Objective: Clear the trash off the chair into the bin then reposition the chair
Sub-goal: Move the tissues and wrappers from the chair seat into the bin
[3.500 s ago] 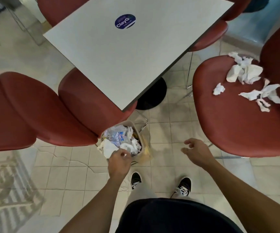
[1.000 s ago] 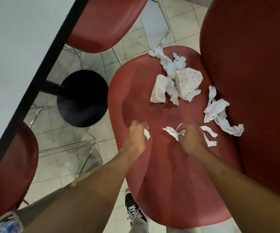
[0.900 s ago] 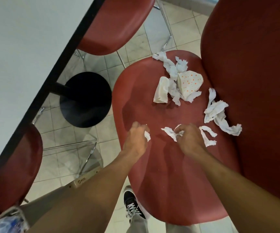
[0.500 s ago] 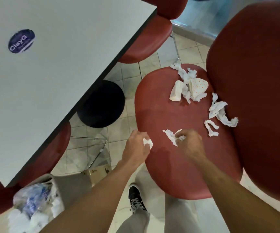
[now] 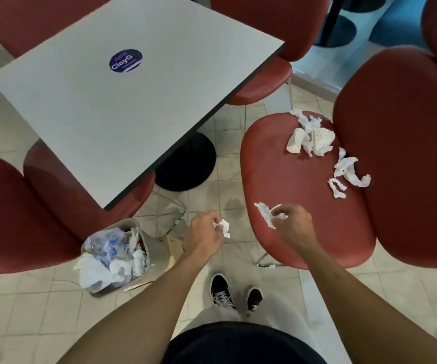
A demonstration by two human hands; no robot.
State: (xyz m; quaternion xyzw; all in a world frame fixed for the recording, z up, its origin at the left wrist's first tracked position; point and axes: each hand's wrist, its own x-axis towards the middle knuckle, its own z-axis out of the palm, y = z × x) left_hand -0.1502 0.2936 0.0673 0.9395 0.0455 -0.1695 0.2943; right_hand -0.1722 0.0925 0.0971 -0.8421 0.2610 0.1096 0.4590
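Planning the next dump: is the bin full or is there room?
Full: the bin is heaped with crumpled paper and plastic wrappers above its rim, paper spilling over the near edge.

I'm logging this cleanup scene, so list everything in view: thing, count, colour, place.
Table: one, grey, upper left.
Sticker: one, dark blue, on the table.
Table base: one, black, on the floor.
Chairs: several, red, around the table; nearest chair at right.
Tissue scraps: several, white, on that chair's seat.
Bin: one, beige, full, lower left.
Shoes: two, black.
Left hand: holds white tissue.
Right hand: holds white tissue.
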